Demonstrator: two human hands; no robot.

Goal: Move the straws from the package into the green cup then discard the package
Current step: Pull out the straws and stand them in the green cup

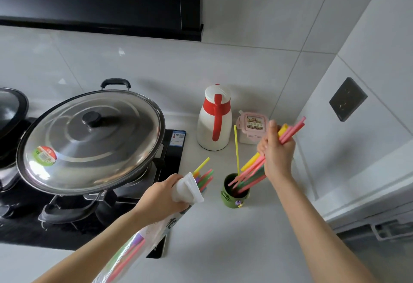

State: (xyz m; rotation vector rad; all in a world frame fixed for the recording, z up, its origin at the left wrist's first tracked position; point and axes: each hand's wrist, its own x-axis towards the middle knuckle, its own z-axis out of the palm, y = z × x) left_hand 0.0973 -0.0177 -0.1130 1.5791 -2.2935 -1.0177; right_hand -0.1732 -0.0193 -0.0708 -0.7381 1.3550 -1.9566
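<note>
My left hand (162, 195) grips a clear plastic straw package (187, 190) near its open top, and several coloured straws (204, 174) stick out of it. The rest of the package runs down along my forearm. My right hand (276, 153) is closed around a bundle of pink, yellow and green straws (252, 169), held at a slant with their lower ends inside the green cup (234, 197). One thin yellow straw (236, 148) stands upright in the cup. The cup sits on the white counter between my hands.
A large wok with a steel lid (89, 139) sits on the black stove (172, 155) at the left. A white and red thermos jug (214, 119) and a pink-lidded container (253, 129) stand behind the cup. The tiled wall with a dark socket (347, 99) is at the right.
</note>
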